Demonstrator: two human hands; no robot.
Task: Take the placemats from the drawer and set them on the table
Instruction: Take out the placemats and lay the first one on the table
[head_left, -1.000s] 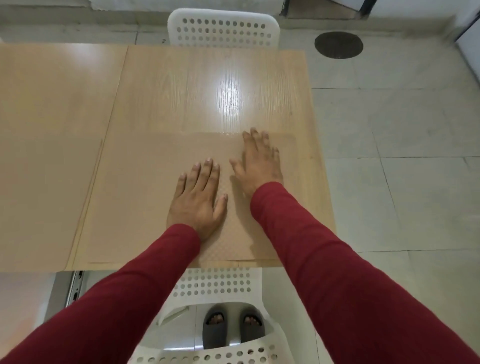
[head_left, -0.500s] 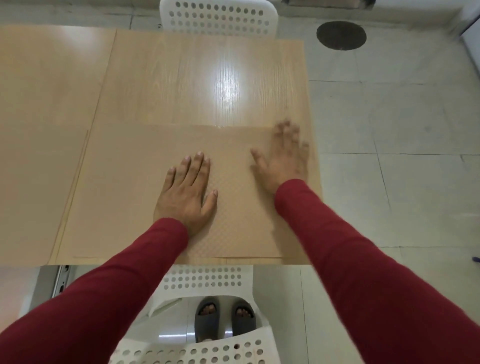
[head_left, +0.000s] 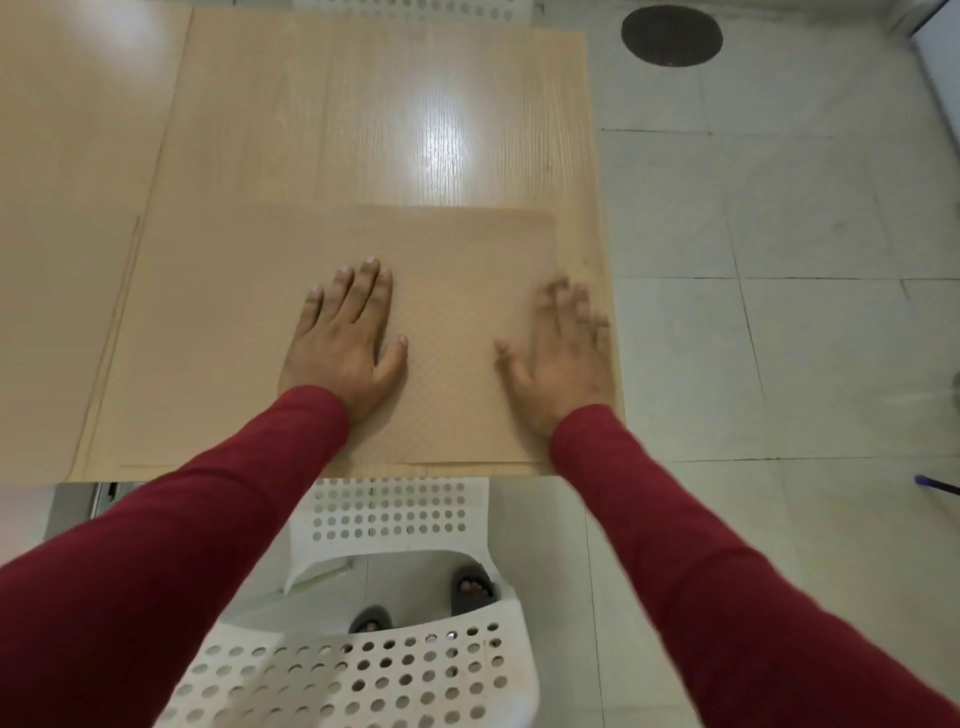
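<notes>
Placemat (head_left: 457, 332) lying flat on the near right part of the table (head_left: 363, 114), its near edge just inside the table's front edge and its right edge just short of the table's right side. My left hand (head_left: 345, 348) rests palm down on the mat's left half, fingers straight and together, holding nothing, only pressing. My right hand (head_left: 563, 353) is blurred with motion; its fingers look spread and flat, gripping nothing, and it now sits at the mat's right margin, fingertips reaching the strip of bare wood beside it. A second ago that hand lay close to the left one near the mat's middle; half a second ago it was partway out; now the two hands are well apart. The left hand has kept its place on the mat throughout. I read this as a smoothing stroke carried outward to the edge, which suggests this mat is placed and only being flattened. A white perforated chair (head_left: 395, 514) stands tucked under the table's front edge below my arms. No drawer and no further mats are in view, so I cannot tell how many are left to fetch.
</notes>
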